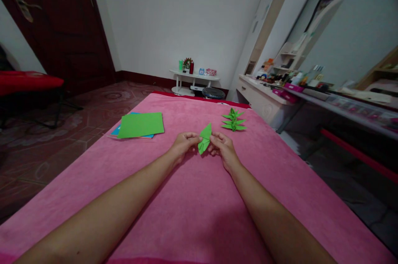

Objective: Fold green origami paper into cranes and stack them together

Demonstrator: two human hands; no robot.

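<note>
A folded green paper piece (205,138), pointed at its top and bottom, is held just above the pink cloth between both hands. My left hand (185,146) pinches its left edge between thumb and fingers. On the opposite edge, my right hand (222,147) grips it the same way. Beyond the right hand lie several folded green paper shapes (234,120) with spiky points, set close together in a row. To the left, flat green paper sheets (141,125) rest on top of blue sheets (148,136).
Pink cloth (186,206) covers the surface under my arms. A low white table (194,75) with small items stands against the far wall. At the right is a cluttered white dresser (264,89); a red seat (29,81) is at the left.
</note>
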